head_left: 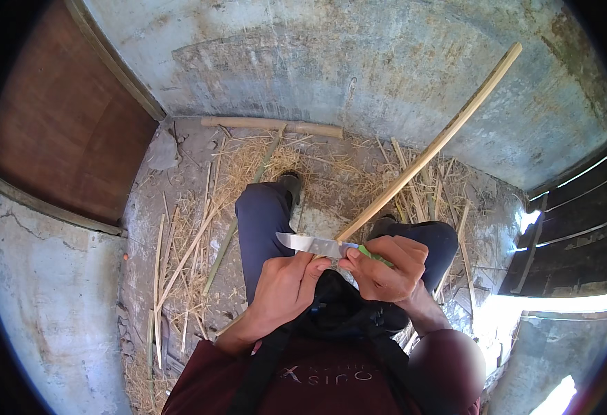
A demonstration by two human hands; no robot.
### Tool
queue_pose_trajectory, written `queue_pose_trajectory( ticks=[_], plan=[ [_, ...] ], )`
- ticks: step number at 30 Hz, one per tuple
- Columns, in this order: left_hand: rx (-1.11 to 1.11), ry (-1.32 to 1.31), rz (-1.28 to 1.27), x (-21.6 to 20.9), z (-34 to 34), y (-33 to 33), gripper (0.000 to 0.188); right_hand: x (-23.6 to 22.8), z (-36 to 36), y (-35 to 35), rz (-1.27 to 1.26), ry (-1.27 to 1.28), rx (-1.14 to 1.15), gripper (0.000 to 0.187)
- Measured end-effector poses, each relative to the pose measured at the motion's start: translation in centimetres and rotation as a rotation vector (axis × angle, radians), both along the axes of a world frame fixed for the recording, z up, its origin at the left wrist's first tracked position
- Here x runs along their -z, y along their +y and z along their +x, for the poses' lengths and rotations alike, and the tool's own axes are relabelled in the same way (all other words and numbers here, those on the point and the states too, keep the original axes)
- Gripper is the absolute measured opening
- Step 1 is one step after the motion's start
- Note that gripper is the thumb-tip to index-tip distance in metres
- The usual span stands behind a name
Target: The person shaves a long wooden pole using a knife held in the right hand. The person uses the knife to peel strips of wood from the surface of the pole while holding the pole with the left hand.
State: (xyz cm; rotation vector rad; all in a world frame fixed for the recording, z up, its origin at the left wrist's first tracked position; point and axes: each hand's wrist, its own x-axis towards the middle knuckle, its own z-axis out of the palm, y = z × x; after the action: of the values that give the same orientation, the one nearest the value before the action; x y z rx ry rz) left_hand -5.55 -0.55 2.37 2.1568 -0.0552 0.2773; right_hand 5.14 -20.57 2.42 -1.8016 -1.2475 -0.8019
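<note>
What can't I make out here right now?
Head view:
Wooden stick: near end lost behind the knife blade and left hand.
Green handle: mostly covered by the right hand.
Brown panel: outer side cut off by the view's edge.
Round patch below the right forearm: blurred.

Weathered grey wall (283,76) ahead, brown panel (68,117) left, dark boards (570,266) right

Weathered, stained wall (303,69) faces me across dusty grey floor (193,131); brown panel (68,117) stands left; daylight (559,304) glares between and below dark boards (570,214) at right.
</note>
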Motion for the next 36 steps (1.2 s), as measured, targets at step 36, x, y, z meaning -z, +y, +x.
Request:
queue_pose_trajectory(
  ticks=[36],
  plan=[
    [0.084, 0.223, -0.312, 0.6, 0.3, 0.8, 0.038, 0.9, 0.9, 0.7, -0.036, 0.275, -0.095, 0.023]
  ],
)
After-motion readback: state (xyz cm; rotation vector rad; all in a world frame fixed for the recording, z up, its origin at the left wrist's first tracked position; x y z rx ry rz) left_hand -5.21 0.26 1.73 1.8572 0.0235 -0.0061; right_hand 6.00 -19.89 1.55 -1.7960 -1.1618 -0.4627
